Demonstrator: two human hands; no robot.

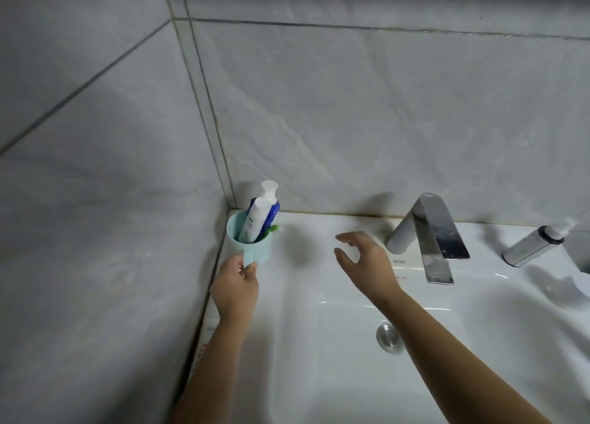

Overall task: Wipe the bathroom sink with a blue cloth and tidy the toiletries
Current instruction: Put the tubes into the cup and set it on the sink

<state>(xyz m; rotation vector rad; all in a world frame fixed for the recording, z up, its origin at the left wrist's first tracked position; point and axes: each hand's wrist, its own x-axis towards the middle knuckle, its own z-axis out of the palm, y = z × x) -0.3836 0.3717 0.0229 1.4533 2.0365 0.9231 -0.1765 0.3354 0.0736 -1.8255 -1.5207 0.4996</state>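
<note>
A light blue cup (260,248) stands in the back left corner of the white sink (319,344), against the tiled walls. Two tubes stand in it, a white one (253,221) in front of a blue one (273,211), beside a green item (274,229). My left hand (234,291) grips the cup by its handle. My right hand (364,260) hovers over the sink's back ledge, to the right of the cup, fingers spread and holding nothing. No blue cloth is in view.
A chrome faucet (431,235) rises at the back middle. A silver pump bottle (531,246) lies tilted on the ledge at the right. A round overflow cap (388,337) is set in the basin wall. Grey tiled walls close in the left and back.
</note>
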